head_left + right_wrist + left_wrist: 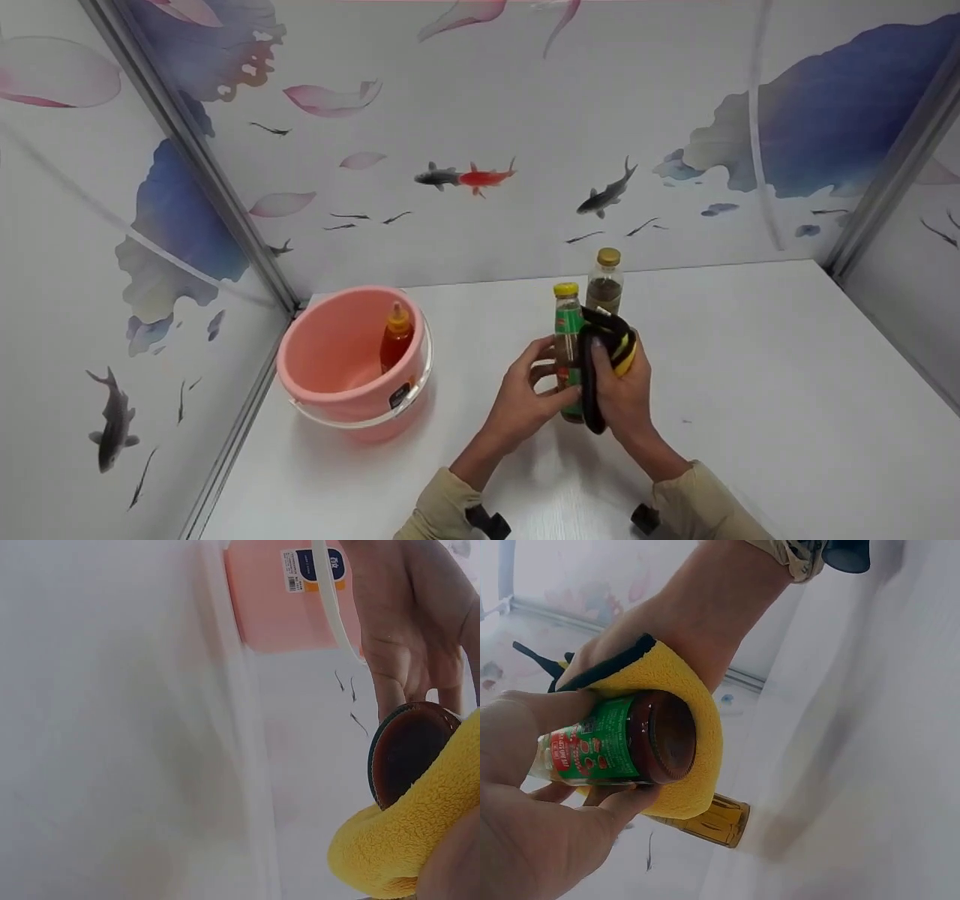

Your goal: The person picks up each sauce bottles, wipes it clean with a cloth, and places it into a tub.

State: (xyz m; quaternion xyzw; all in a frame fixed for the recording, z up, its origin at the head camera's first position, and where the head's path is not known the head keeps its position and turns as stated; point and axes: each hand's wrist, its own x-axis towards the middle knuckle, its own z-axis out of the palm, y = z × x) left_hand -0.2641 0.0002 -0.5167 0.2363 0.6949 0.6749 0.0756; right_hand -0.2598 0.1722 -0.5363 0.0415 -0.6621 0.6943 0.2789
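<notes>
Green-labelled bottle [568, 322], your left grip [525, 391] curled round it, right grip [630, 397] clutching one cloth [703, 757], two other bottles [604, 288] [396, 346], one bucket [322, 352]

**One High View, Two Close Ones**

The head view looks forward and down over the counter [750, 420], far enough off to frame left hand [525, 405], right hand [624, 386] and pink bucket [345, 409]. Both wrist views sit close, turned sideways: the left faces the right hand, the right the bucket. They share the green-labelled bottle's [607, 742] base and the yellow cloth [707, 720].
</notes>
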